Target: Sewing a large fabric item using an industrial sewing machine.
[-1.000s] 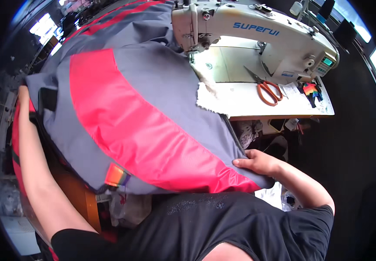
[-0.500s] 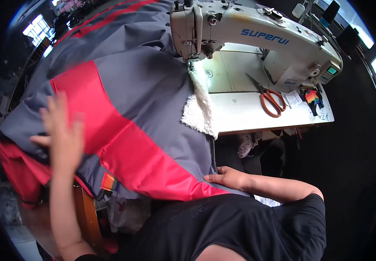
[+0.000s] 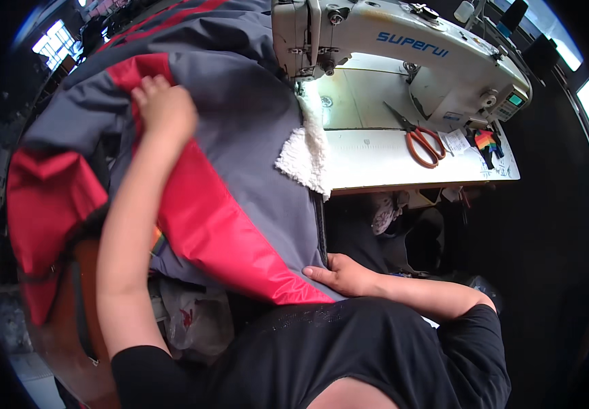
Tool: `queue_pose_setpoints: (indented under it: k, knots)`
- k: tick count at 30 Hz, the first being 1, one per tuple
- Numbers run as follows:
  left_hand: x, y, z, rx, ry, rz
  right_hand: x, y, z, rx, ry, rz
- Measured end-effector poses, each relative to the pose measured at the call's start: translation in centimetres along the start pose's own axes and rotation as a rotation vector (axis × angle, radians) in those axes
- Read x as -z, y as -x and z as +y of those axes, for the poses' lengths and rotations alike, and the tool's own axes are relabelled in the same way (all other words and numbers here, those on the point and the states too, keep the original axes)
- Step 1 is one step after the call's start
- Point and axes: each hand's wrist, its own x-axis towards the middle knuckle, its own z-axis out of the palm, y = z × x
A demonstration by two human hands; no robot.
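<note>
A large grey and red jacket with white fleece lining is spread over the left of the sewing table. My left hand is bunched on the red band near the jacket's upper part, gripping the fabric. My right hand holds the jacket's lower hem at the table's front edge, close to my body. The white sewing machine stands just right of the jacket, its needle end beside the fleece.
Orange-handled scissors lie on the white table top to the right. Small coloured items and a paper slip sit by the machine's base. A plastic bag hangs under the table at the left.
My left hand has swung from the jacket's far left edge up and right onto the red band. The jacket has shifted left, uncovering the fleece edge. My right hand stays at the hem.
</note>
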Motion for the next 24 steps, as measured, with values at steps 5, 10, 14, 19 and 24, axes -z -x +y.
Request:
queue_pose_setpoints:
  k: [5,10,14,19,24]
  knots:
    - [2.4,8.0,8.5,-0.619,1.126,0.340,0.4,1.6,-1.4,0.020,0.279,0.053]
    - [0.4,9.0,9.5,-0.354,1.426,0.245,3.1,3.8,-6.4,0.634,0.850,0.737]
    - [0.3,9.1,9.6,-0.211,1.628,0.130,3.4,0.5,-10.5,0.967,0.999,0.962]
    - [0.1,9.3,8.9,-0.343,1.579,0.228,4.0,-1.9,-11.5,0.995,1.211,1.015]
    - [0.0,9.4,8.9,-0.528,1.399,0.301,4.2,-1.7,-9.6,1.323,1.137,0.997]
